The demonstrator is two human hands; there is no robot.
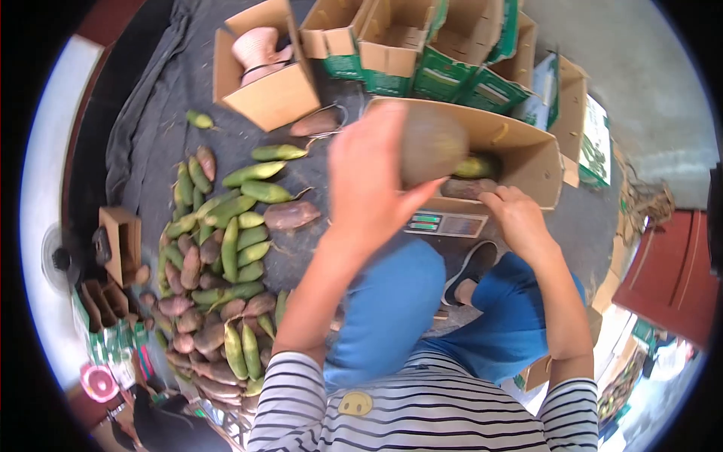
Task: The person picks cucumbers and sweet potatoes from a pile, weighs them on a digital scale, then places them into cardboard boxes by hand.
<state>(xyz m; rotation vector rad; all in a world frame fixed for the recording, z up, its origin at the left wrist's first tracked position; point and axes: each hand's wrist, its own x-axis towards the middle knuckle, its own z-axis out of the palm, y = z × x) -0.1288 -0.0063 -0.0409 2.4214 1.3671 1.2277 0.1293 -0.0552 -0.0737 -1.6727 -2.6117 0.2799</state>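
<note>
- Well to the left of the left fingers, a pile (218, 286) of green and brown fruit lies on a dark cloth (151, 135).
- The left hand (369, 181) is raised, with fingers and thumb wrapped around a round brown fruit (433, 147) that sits just right of the palm.
- Under those fingers stands an open cardboard box (527, 151) on a scale (444, 224).
- In the box, between the two sets of fingers, lie a green fruit (476, 166) and a dark fruit (463, 188).
- The right hand (516, 215) is at the box's near wall with its fingers curled down beside the dark fruit. I cannot tell whether they grip it.
- Beyond the right fingers stand green-printed cartons (452, 68).
</note>
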